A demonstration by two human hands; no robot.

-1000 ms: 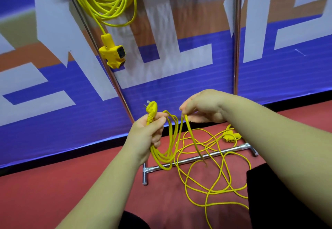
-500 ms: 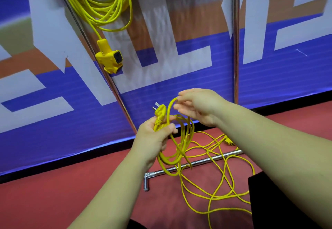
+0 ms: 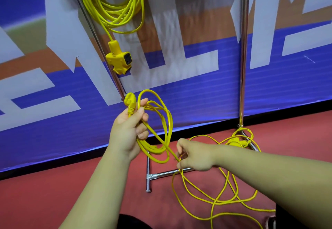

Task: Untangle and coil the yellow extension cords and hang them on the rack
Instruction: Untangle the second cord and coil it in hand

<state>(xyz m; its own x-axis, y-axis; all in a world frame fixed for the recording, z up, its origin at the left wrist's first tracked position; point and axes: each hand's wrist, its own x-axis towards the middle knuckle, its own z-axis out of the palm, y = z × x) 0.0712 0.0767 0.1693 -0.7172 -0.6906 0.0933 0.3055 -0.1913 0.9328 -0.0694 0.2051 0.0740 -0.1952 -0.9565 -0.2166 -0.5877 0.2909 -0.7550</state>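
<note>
left hand (image 3: 128, 130) raised in front of the banner (image 3: 188, 92), fingers and thumb curled tight round a small coil (image 3: 168, 121) of yellow cord; several loops hang below the fist; the plug (image 3: 130, 100) stands up out of the top of the fist, just beside the left upright (image 3: 97, 36) of the rack (image 3: 242, 49). right hand (image 3: 194, 155) lower, just above the base bar (image 3: 167, 172); thumb and fingers pinch the single strand that runs down from the small coil. below the pinch the loose cord (image 3: 224, 199) drops to the red floor (image 3: 53, 192) and sprawls in tangled loops over the base bar and out toward the floor's right side; a yellow socket end (image 3: 235, 141) lies at the foot of the right upright, cord looped around it. hung coil (image 3: 116, 7) of a second yellow cord at the top of the rack, near the left upright; its socket block (image 3: 119, 60) dangles below it, against that upright, black face turned right. dark clothing at the bottom edge of view.
</note>
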